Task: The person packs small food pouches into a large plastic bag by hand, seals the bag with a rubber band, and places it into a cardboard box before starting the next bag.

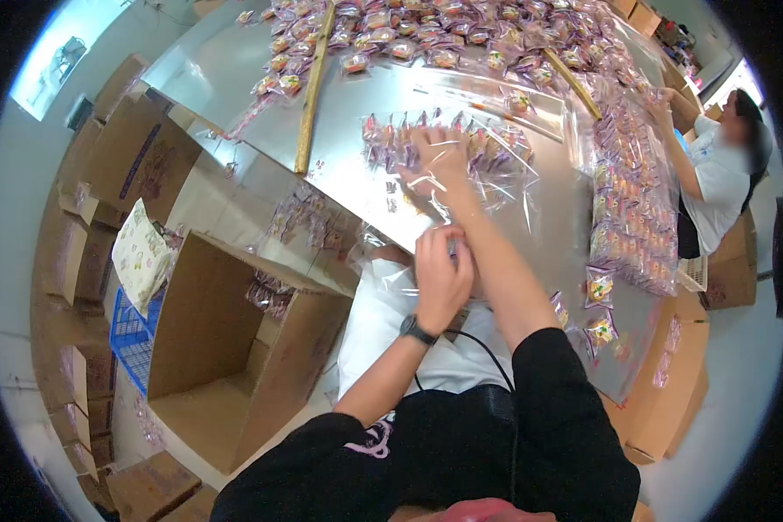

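A clear plastic bag [506,187] with rows of small wrapped packets [387,143] lies flat on the metal table. My right hand [438,163] rests on top of the bag, its fingers spread over the packets. Nearer my body, at the table's edge, my left hand [444,268], with a black watch on the wrist, is curled around the near end of the plastic. A small purple patch shows between its fingers, too small to name. My right forearm passes close beside my left hand.
Loose packets [444,59] cover the table's far side, near two wooden strips [313,104] [572,83]. Packed bags [631,200] lie to the right. Another person [718,178] sits beyond them. An open cardboard box [213,348] and a blue crate [132,335] stand at the left.
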Demonstrator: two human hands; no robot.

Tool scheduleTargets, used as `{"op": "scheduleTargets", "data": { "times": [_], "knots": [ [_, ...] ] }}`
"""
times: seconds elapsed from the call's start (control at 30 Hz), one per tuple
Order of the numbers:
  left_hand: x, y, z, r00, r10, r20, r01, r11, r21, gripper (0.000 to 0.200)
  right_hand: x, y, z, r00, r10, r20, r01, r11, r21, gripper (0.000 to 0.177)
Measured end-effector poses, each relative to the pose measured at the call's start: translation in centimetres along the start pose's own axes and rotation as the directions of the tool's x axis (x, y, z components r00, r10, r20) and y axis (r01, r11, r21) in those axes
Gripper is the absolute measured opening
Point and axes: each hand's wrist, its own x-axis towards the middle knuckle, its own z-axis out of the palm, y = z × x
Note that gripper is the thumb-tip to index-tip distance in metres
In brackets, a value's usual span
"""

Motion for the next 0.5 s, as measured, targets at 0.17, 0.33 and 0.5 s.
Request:
{"op": "scheduleTargets", "data": {
  "times": [0.17,0.33,0.5],
  "knots": [
    [4.4,-3.7,3.9,0.981,-0.131,-0.142,0.132,0.991,0.0,0.016,2.3,0.7,-0.6,0.995,-0.089,0.034,0.092,0.99,-0.111,0.076],
    [8.1,-6.6,3.7,0.963,-0.209,-0.168,0.262,0.866,0.425,0.039,3.2,-0.3,-1.3,0.976,0.012,0.215,0.029,0.982,-0.184,0.07],
    [7.4,-10.1,4.8,0.977,-0.097,-0.192,0.183,0.846,0.5,0.061,3.3,0.6,2.3,0.999,-0.037,0.032,0.042,0.984,-0.175,0.069]
  ]
}}
